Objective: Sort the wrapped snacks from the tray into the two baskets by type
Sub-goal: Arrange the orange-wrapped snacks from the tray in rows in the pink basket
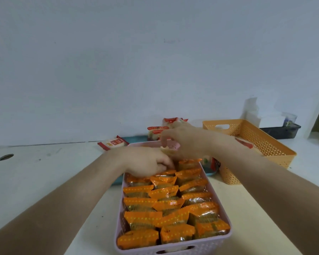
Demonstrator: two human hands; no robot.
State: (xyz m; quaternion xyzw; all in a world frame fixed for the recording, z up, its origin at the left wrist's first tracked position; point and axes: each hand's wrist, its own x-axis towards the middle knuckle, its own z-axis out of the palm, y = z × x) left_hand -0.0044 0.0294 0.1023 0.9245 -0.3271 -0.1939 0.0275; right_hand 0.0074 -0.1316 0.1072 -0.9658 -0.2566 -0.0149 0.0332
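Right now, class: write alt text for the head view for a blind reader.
Left hand and right hand reach into the far end of a pink basket packed with orange snacks. An orange basket stands to the right, a teal tray with red-and-white snacks behind.

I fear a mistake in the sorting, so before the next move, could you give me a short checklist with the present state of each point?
1. Lilac plastic basket holds only orange-wrapped snacks: ok, as far as shown.
2. Room left in the lilac plastic basket: cannot tell; the visible rows are full and its far end is hidden.
3. Orange plastic basket has room: ok; one red-and-white wrapped snack shows inside.
4. Teal tray carries red-and-white packets: ok, more to sort.
5. Left hand has a firm hold: cannot tell; its fingers curl among the orange-wrapped snacks.
6. Right hand is free: cannot tell.
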